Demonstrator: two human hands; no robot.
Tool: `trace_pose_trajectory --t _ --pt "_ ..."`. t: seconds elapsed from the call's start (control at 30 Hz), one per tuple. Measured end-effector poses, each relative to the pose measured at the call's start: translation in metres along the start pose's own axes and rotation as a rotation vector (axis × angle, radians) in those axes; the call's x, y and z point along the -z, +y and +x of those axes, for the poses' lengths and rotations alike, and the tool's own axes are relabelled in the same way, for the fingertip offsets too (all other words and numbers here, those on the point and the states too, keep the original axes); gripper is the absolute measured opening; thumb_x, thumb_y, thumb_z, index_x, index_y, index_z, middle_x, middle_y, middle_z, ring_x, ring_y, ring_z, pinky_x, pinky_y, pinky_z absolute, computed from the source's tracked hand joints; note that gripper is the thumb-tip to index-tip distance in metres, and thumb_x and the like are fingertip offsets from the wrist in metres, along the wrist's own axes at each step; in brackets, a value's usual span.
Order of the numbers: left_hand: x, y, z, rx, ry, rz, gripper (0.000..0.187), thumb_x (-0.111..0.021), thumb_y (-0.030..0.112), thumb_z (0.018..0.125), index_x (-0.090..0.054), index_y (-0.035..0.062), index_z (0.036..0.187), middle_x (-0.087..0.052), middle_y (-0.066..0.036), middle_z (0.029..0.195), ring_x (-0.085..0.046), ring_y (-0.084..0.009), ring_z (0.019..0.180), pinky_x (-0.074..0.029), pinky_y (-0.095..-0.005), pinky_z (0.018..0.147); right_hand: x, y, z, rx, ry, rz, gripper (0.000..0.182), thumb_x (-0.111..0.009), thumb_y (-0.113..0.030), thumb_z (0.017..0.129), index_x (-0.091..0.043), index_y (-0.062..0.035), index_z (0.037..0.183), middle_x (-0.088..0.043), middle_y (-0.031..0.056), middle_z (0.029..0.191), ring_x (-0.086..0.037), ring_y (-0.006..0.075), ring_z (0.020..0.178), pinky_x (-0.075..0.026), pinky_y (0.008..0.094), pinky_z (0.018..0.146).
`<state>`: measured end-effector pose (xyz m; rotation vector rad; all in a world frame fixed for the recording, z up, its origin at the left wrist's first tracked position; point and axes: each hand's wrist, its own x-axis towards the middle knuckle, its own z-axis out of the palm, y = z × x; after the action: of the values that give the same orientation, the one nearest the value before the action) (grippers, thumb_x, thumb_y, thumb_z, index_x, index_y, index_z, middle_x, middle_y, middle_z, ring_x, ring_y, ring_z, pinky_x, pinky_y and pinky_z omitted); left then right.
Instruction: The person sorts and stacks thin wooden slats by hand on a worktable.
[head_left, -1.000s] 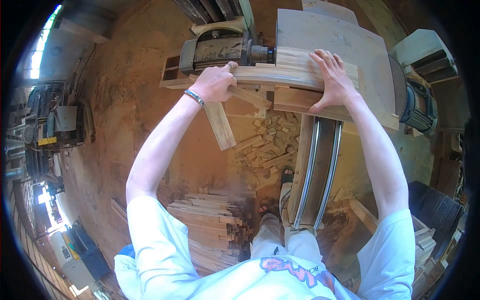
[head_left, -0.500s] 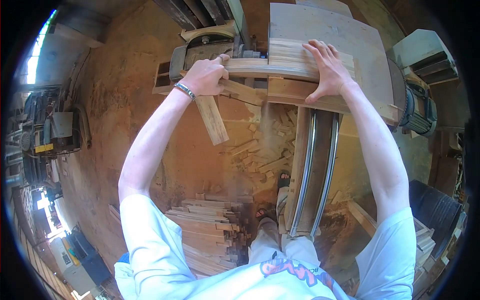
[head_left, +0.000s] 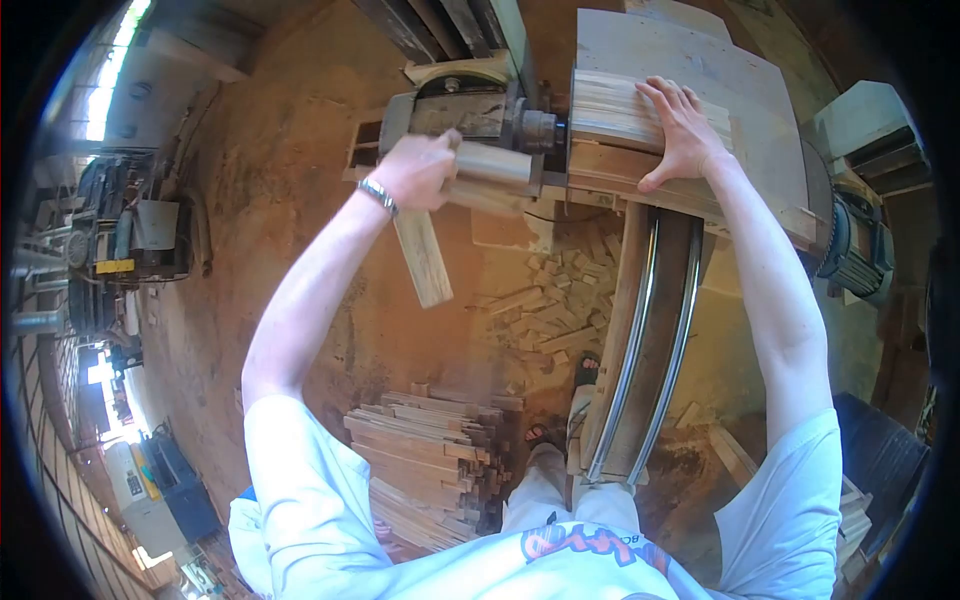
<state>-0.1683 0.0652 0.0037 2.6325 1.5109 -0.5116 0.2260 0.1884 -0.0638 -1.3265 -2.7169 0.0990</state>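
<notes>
My left hand, slightly blurred and with a watch on its wrist, is closed around a short wooden strip that points right. A second wooden piece hangs down below the same hand and seems to be held too; the grip itself is partly hidden. My right hand lies spread on a row of pale wooden strips, thumb on the wooden fence in front. These strips rest on the sliding machine table, with a gap between them and the held strip.
A motor with a spindle sits left of the table. A circular saw blade and another motor are at its right. Metal rails run toward me. Offcuts and stacked strips lie on the floor.
My left hand has drawn away leftward from the table with the short strip, opening a gap by the spindle. My right hand stays on the strips. The whole view has shifted slightly.
</notes>
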Motion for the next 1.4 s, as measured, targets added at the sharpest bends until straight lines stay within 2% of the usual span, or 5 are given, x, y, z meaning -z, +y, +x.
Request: trace_pose_trajectory --t 0.27,0.77,0.97,1.1,1.4 --pt "-0.049 0.112 -0.226 0.423 -0.13 -0.362 0.019 -0.074 0.026 0.07 -0.08 0.0219 0.088 -0.059 -0.015 0.14 -0.07 -0.0338 0.101 -0.057 -0.0423 0.09 0.014 -0.013 0.0 -0.039 -0.079 0.087 0.15 -0.093 -0.057 0.035 -0.022 -0.0107 0.159 -0.029 0.0239 0.159 -0.022 0.0391 0.151 -0.013 0.0538 0.125" --pt "-0.151 0.574 -0.566 1.498 0.105 -1.206 0.039 -0.078 0.041 0.068 -0.081 0.0171 0.099 -0.07 -0.016 0.123 -0.062 -0.0301 0.124 -0.053 -0.0411 0.099 0.032 -0.152 -0.182 -0.006 -0.361 -0.048 0.148 -0.094 -0.05 0.046 -0.011 -0.0057 0.161 -0.028 0.0306 0.159 -0.021 0.0457 0.151 -0.019 0.0568 0.122" --pt "-0.188 0.706 -0.647 1.858 0.48 -1.186 0.042 -0.08 0.045 0.066 -0.081 0.0209 0.1 -0.064 -0.024 0.13 -0.062 -0.0317 0.122 -0.052 -0.0412 0.099 0.021 -0.216 -0.274 0.099 -0.433 -0.094 0.148 -0.095 -0.051 0.044 -0.016 0.0054 0.156 -0.025 0.0297 0.159 -0.019 0.0436 0.151 -0.019 0.0507 0.124" --pt "-0.199 0.798 -0.695 2.091 0.792 -1.057 0.04 -0.082 0.044 0.068 -0.081 0.017 0.097 -0.067 -0.021 0.128 -0.064 -0.035 0.117 -0.051 -0.041 0.098 0.013 -0.236 -0.296 0.253 -0.651 0.254 0.113 -0.087 -0.029 0.058 -0.027 0.0064 0.148 -0.044 0.0252 0.139 -0.046 0.0363 0.128 -0.04 0.0459 0.108" --pt "-0.161 0.972 -0.712 2.757 1.356 -0.723 0.035 -0.082 0.034 0.068 -0.081 0.0148 0.098 -0.067 -0.019 0.127 -0.066 -0.0333 0.113 -0.053 -0.0396 0.097 0.02 -0.5 -0.374 0.606 -0.977 0.925 0.107 -0.084 -0.024 0.063 -0.027 0.0042 0.149 -0.045 0.0206 0.14 -0.049 0.0309 0.125 -0.043 0.0427 0.103"
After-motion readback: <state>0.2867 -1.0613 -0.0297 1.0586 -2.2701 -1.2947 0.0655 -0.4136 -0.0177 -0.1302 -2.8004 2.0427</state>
